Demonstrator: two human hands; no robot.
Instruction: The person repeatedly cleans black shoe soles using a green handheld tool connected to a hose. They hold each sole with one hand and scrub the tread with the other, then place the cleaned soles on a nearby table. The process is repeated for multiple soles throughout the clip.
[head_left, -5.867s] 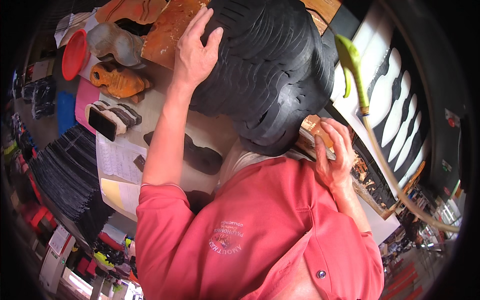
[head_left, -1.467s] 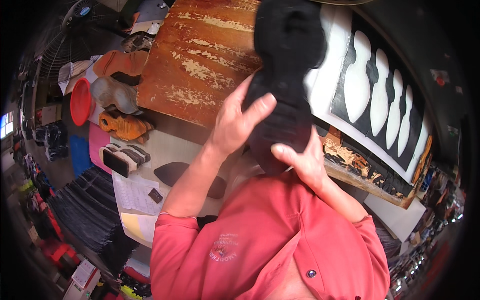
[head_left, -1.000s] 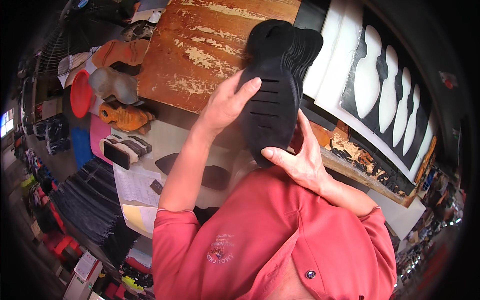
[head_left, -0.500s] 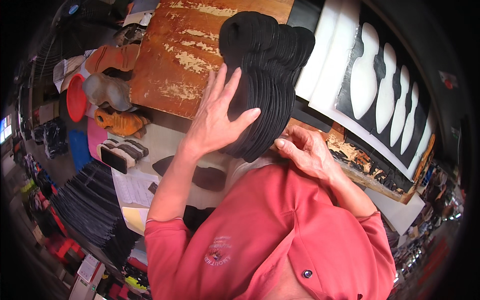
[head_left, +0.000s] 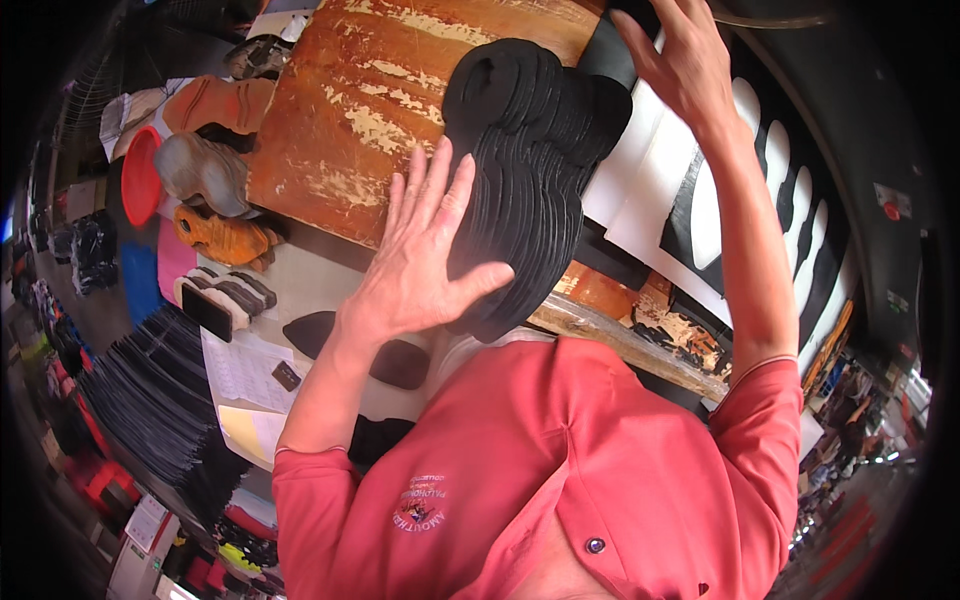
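Observation:
A thick, fanned stack of black insole-shaped pieces (head_left: 530, 190) leans over the near right part of a worn wooden board. My left hand (head_left: 420, 255) lies along the stack's left side, fingers spread and thumb reaching over its near part; it grips nothing. Far to the right, my right hand (head_left: 685, 65) is stretched out above a white sheet (head_left: 640, 150), its fingers apart and partly cut off by the top edge. Nothing shows in it. Under my right forearm lies a black sheet with white sole-shaped cut-outs (head_left: 775, 160), partly hidden by the arm.
The worn wooden board (head_left: 310, 150) lies at the far left. Beside it are an orange shoe-shaped form (head_left: 225, 238), a grey one (head_left: 200, 175), a red round object (head_left: 142, 178) and a phone (head_left: 207, 313). Black scraps (head_left: 685, 335) lie at right; stacked black sheets (head_left: 150, 400) at left.
My right hand has left the near end of the stack and swung up and away to the far right. My left hand stays beside the stack. The view has shifted slightly.

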